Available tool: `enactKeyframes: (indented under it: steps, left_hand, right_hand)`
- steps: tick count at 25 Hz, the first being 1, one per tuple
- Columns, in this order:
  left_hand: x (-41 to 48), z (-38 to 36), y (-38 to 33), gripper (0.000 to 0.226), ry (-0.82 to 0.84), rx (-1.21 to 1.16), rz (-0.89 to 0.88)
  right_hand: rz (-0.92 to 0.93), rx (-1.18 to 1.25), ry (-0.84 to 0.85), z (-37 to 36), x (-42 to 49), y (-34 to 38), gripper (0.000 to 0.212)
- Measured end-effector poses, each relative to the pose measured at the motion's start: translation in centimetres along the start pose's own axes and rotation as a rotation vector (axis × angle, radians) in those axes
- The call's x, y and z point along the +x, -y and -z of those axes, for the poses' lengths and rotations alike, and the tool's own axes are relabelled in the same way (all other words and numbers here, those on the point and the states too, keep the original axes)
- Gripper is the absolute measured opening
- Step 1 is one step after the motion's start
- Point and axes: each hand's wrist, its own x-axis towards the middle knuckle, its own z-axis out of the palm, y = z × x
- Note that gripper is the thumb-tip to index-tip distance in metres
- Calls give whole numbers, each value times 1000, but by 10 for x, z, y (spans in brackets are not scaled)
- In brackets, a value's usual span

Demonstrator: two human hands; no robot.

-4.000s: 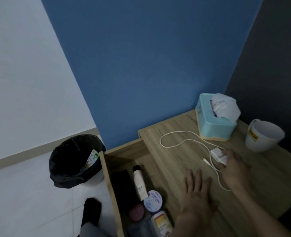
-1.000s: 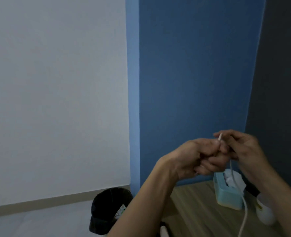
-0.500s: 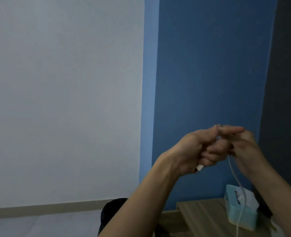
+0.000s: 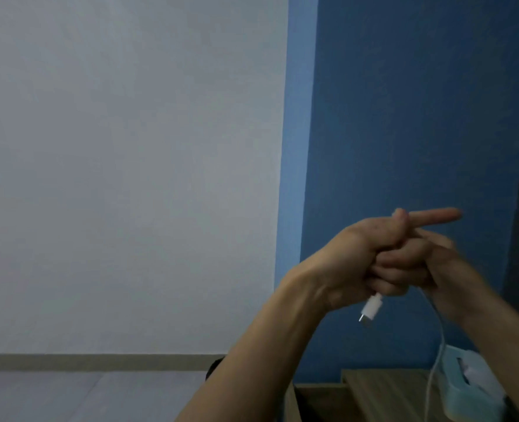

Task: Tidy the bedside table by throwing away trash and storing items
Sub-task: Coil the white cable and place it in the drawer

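Head view is tilting higher than half a second ago: the light wooden bench (image 4: 383,388) and the pale blue plastic tissue box (image 4: 465,388) are sinking toward the frame's lower edge at 5 o'clock, and only a dark sliver of the black bin (image 4: 214,368) is now showing at 6 o'clock beside the left forearm.

The left hand (image 4: 370,263) is staying raised at about 4 o'clock from the frame's centre. Its lower fingers (image 4: 401,269) are curling tight round the thin white charging cable (image 4: 434,376), while its index finger is stretching out straighter than before, pointing toward 3 o'clock. The cable's white plug (image 4: 370,309) is sticking out further under the fist, angled toward 7 o'clock with its metal tip lowest.

The right hand (image 4: 444,269) is blurring with motion just behind the left fist, touching it. Its fingers are bunching against the left ones, but the fist is hiding them, so I cannot tell whether they are pinching the cable. From between the two hands the cable is dropping in a loose line toward 6 o'clock, passing in front of the tissue box and running off the bottom edge.

Behind the hands, a blue wall is filling the right half, a pale grey wall the left, with a beige skirting strip along the floor.
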Motion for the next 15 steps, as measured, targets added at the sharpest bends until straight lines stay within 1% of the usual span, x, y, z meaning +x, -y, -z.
enactKeyframes:
  steps: [1, 3, 5, 7, 8, 10, 11, 12, 14, 15]
  left_hand:
    - [-2, 2, 0, 47, -11, 5, -39]
    - [-4, 8, 0, 48, -70, 15, -93]
    - [-8, 17, -3, 54, -138, 17, -117]
    - [-12, 24, -9, 63, -200, 18, -150]
    - [-14, 26, -13, 68, -222, 25, -174]
    - [-18, 28, -18, 76, -290, 23, -217]
    - [-20, 29, -18, 78, -324, 39, -227]
    - [-21, 30, -18, 79, -354, 89, -230]
    - [-23, 35, -14, 79, -412, 275, -215]
    - [-24, 37, -12, 79, -420, 375, -201]
  right_hand:
    - [-9, -4, -11, -6, -2, 2, 18]
    - [-30, -13, -12, -14, -7, 2, 24]
    - [-58, -2, 45, -22, -15, 1, 29]
    - [-80, -110, 129, -27, -22, -3, 29]
    - [-78, -152, 164, -27, -24, -6, 36]
    - [-8, -268, 196, -29, -26, -7, 86]
    - [43, -325, 192, -32, -29, -2, 96]
    - [105, -366, 191, -37, -33, 3, 92]
    - [225, -547, 174, -43, -40, 12, 68]
    - [287, -686, 177, -43, -42, 14, 67]
